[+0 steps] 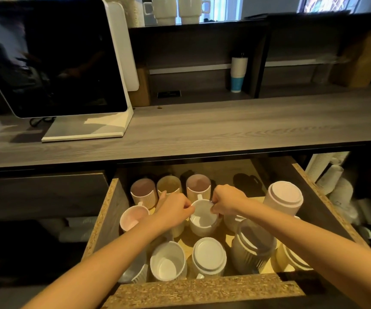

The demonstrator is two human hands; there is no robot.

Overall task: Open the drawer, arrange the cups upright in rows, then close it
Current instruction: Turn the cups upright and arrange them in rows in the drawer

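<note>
The drawer (pixel 211 288) stands pulled open below the counter, full of ribbed ceramic cups. Three cups stand upright along the back row (pixel 197 186). In the middle an upright white cup (pixel 202 219) is pinched at its rim by my left hand (pixel 175 208) on one side and my right hand (pixel 226 200) on the other. A pink cup (pixel 133 218) stands upright to its left. Nearer the front, a white cup (pixel 167 260) is upright, and another (pixel 209 255) is upside down. At the right, several cups (pixel 286 197) are stacked upside down.
A grey wooden counter (pixel 224 126) overhangs the drawer's back. A screen on a white stand (pixel 53 63) sits on its left. Paper cups (pixel 238 72) stand on a shelf behind. Two mugs (pixel 180 10) sit on top. More paper cups (pixel 336 186) lie right of the drawer.
</note>
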